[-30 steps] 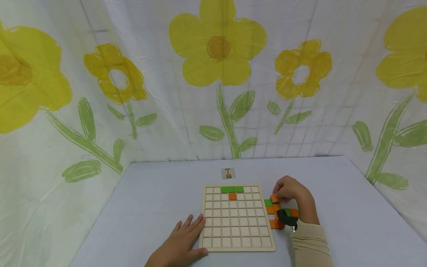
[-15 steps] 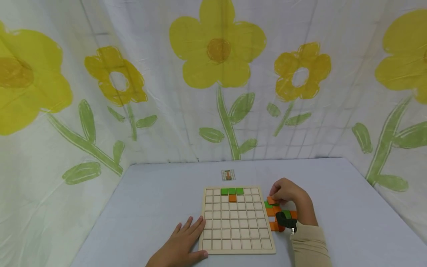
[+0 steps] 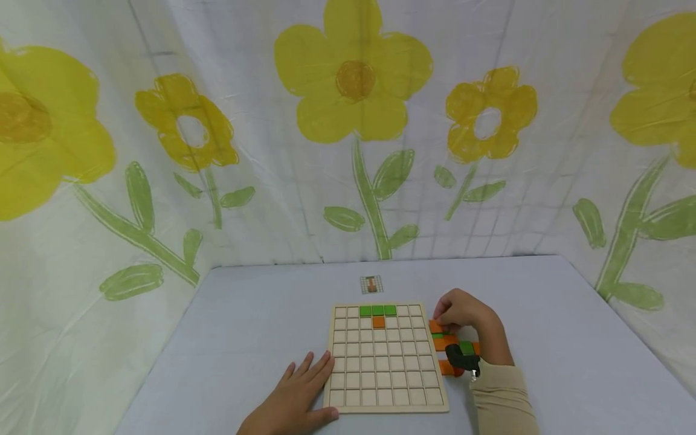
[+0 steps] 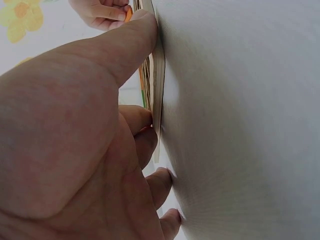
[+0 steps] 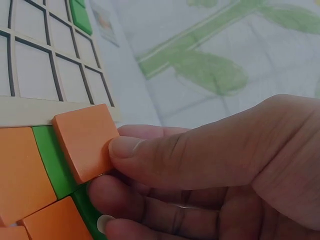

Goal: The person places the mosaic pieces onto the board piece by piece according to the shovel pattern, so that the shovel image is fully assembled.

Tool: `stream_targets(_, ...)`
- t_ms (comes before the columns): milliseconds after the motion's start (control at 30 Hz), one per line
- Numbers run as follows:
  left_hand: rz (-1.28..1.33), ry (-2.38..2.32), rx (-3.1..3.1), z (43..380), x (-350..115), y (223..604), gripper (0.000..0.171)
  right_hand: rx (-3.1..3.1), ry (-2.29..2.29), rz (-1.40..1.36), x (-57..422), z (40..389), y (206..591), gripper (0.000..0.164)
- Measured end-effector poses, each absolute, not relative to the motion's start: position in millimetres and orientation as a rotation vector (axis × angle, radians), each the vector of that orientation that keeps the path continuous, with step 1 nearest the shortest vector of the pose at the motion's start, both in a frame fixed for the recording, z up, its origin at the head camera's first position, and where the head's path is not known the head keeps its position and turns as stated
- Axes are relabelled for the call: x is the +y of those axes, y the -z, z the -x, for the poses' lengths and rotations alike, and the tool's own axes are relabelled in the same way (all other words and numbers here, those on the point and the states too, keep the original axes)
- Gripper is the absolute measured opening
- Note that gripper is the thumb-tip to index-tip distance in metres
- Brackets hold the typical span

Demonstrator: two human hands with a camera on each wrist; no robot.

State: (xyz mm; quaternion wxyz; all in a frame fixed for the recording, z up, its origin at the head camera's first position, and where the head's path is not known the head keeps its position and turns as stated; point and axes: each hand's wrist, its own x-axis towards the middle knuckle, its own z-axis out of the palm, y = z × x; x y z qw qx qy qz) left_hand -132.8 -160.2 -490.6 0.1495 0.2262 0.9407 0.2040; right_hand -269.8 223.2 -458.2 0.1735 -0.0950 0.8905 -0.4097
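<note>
My right hand [image 3: 464, 309] pinches an orange square tile [image 5: 85, 142] between thumb and fingers, just off the right edge of the wooden grid board [image 3: 383, 362]. Beneath that tile lies a green tile [image 5: 54, 160], partly covered. More orange tiles [image 5: 22, 170] sit beside it, some hidden by the wrist camera. On the board, a row of green tiles [image 3: 377, 310] fills cells along the far edge, with one orange tile [image 3: 378, 322] in the cell below the middle one. My left hand [image 3: 293, 389] lies with fingers spread at the board's left edge, its thumb touching the near corner.
A small printed card [image 3: 372, 284] with a grid picture lies beyond the board. Behind the pale table [image 3: 244, 320] hangs a curtain [image 3: 272, 181] with painted yellow flowers. A black wrist camera [image 3: 461, 359] hangs over the loose tiles.
The right hand has shifted left toward the board, carrying the orange tile from the far end of the loose tiles to just beside the board's edge. The left hand stays in place.
</note>
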Motion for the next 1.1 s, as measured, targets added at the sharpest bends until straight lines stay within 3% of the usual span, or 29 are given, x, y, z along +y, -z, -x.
stream_targets(1100,-0.700,-0.600,2.711,129,-163,486,0.094,2.516,1.145,0.376,197,270,454,0.009)
